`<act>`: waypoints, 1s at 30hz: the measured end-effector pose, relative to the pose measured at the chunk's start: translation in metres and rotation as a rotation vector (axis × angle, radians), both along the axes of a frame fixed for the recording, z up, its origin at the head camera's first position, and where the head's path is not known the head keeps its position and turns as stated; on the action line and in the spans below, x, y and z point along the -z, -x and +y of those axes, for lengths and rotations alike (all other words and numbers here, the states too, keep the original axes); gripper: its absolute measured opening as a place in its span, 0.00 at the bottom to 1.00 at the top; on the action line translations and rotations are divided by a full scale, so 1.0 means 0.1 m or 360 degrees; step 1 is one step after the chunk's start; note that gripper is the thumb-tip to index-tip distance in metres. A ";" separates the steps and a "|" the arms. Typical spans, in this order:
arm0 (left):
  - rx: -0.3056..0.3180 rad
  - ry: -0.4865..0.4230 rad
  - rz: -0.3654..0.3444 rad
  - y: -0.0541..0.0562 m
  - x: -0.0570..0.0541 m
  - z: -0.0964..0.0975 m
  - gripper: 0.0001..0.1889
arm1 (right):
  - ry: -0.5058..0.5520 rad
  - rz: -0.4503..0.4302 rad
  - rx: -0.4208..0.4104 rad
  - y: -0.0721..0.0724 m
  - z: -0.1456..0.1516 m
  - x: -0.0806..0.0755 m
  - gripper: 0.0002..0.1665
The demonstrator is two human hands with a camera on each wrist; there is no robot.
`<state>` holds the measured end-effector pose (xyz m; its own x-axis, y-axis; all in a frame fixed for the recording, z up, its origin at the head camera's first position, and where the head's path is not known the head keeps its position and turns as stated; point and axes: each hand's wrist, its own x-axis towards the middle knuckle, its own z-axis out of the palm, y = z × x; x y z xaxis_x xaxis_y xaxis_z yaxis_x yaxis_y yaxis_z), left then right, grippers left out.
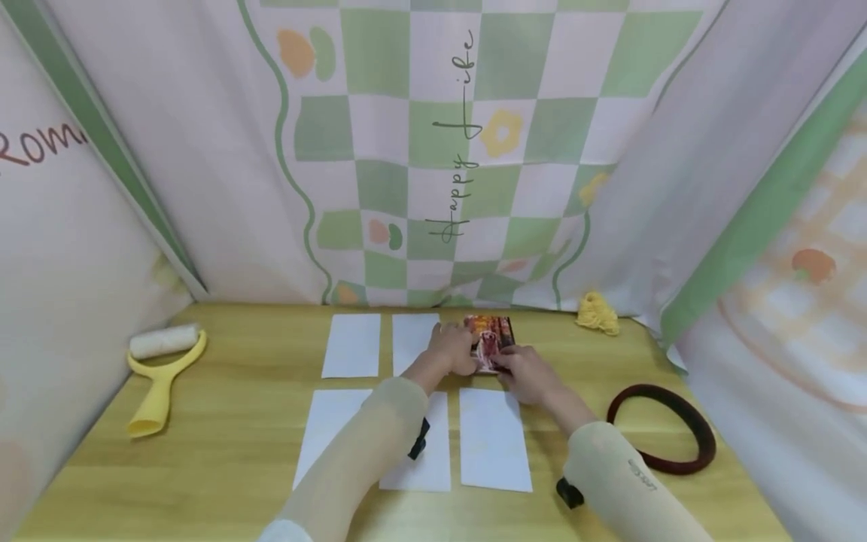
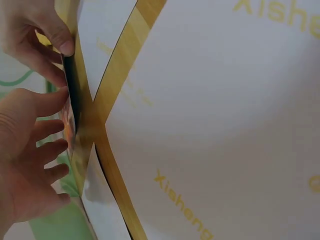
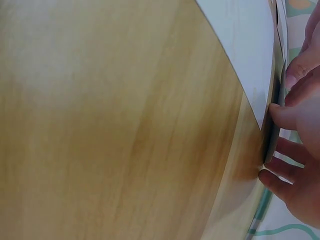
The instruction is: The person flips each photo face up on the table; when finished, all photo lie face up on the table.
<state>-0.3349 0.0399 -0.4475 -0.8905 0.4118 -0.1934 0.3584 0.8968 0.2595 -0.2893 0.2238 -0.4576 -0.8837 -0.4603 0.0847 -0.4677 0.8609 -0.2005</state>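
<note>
A picture card with a dog and orange-red colours lies in the back row of cards, at its right end. My left hand touches the card's left side with loosely spread fingers. At its near right corner, my right hand pinches the edge, thumb on one side and fingers on the other in the right wrist view. Left of it in the same row are a white card partly covered by my left hand and another white card at the row's end.
Three white sheets form the nearer row, including a right sheet; my left sleeve covers part of the others. A yellow-handled lint roller lies at left. Yellow yarn sits at back right, and a dark red ring beside my right forearm.
</note>
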 end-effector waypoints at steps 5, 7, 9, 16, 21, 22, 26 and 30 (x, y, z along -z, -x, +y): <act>-0.0023 -0.0007 0.0001 -0.05 0.05 0.00 0.31 | -0.0011 -0.0066 0.0069 -0.05 -0.02 0.02 0.22; -0.0020 -0.0001 -0.0006 -0.07 0.06 0.00 0.30 | -0.0026 -0.0104 0.0090 -0.06 -0.02 0.01 0.23; -0.0009 0.0001 -0.0007 -0.07 0.06 -0.01 0.30 | -0.0029 -0.0127 0.0098 -0.08 -0.03 0.01 0.23; -0.0004 0.0005 0.0002 -0.09 0.06 0.00 0.32 | -0.0022 -0.0114 0.0089 -0.08 -0.01 0.02 0.23; -0.0008 0.0022 0.0023 -0.08 0.07 0.00 0.32 | -0.0029 -0.0082 0.0074 -0.05 0.00 0.01 0.23; -0.0001 0.0031 0.0029 -0.09 0.07 0.00 0.32 | -0.0030 -0.0078 0.0071 -0.06 0.00 0.01 0.22; 0.0042 0.0085 0.0068 -0.11 0.06 0.00 0.32 | -0.0004 -0.0076 0.0069 -0.05 -0.01 0.01 0.22; 0.0084 0.0128 0.0124 -0.12 0.04 0.02 0.32 | 0.0031 -0.0048 0.0085 -0.04 -0.03 0.02 0.22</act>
